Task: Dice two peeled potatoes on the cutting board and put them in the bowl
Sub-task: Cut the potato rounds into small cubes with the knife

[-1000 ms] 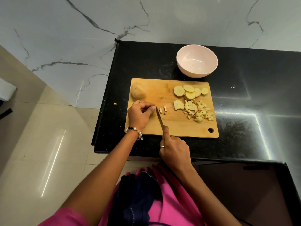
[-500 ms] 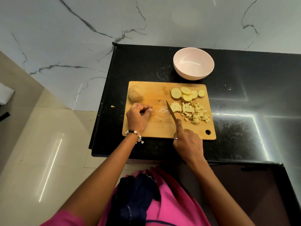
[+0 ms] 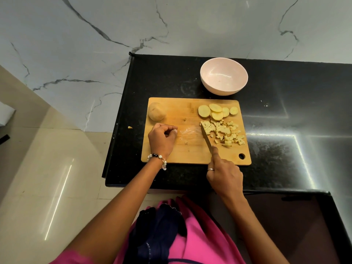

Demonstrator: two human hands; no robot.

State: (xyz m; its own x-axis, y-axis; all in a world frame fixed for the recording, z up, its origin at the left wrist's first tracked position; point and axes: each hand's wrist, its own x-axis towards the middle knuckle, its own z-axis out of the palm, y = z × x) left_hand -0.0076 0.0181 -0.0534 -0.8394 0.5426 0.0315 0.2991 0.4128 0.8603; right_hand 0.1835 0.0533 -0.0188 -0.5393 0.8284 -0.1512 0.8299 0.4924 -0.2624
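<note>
One whole potato (image 3: pixel 156 111) sits at the far left corner of our cutting board (image 3: pixel 190 149); several slices (image 3: pixel 216 112) lie along the far edge, with a pile of dice (image 3: pixel 223 132) just below them. Our right hand (image 3: pixel 224 175) grips the knife (image 3: pixel 206 137), blade against the pile. Our left hand (image 3: pixel 162 138) rests curled on the board, holding nothing we can see. The bowl (image 3: pixel 224 76) stands beyond the board on the black counter (image 3: pixel 285 130).

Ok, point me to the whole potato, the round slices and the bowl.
whole potato (image 3: pixel 157 111), head view, middle of its rounded top.
round slices (image 3: pixel 217 112), head view, on the overlapped slices at the middle of the row.
bowl (image 3: pixel 206 83), head view, on its left inner wall.
</note>
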